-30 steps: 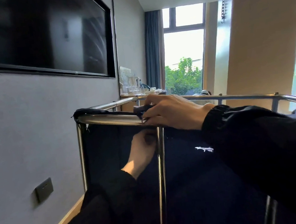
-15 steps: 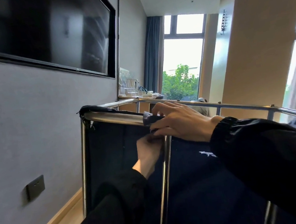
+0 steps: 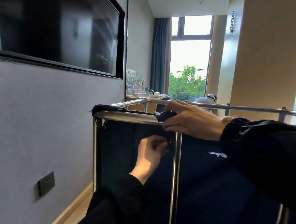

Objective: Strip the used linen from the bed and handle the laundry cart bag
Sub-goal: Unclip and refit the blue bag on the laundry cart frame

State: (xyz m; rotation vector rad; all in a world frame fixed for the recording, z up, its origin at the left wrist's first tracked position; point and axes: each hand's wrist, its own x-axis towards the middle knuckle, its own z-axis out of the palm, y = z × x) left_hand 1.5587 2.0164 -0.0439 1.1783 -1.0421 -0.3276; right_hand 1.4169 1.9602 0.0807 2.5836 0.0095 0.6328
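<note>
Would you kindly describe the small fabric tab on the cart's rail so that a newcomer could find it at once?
Below the wall television stands a chrome laundry cart holding a dark bag. On its near top rail, above the upright post, the right hand pinches the fabric tab. Unlike the dark cloth draped over the rail's wall-side corner, this one is bunched in that hand's grip.

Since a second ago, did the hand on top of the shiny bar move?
No. The right hand still sits at the corner where the top bar meets the upright post, gripping the dark bag strap there.
</note>
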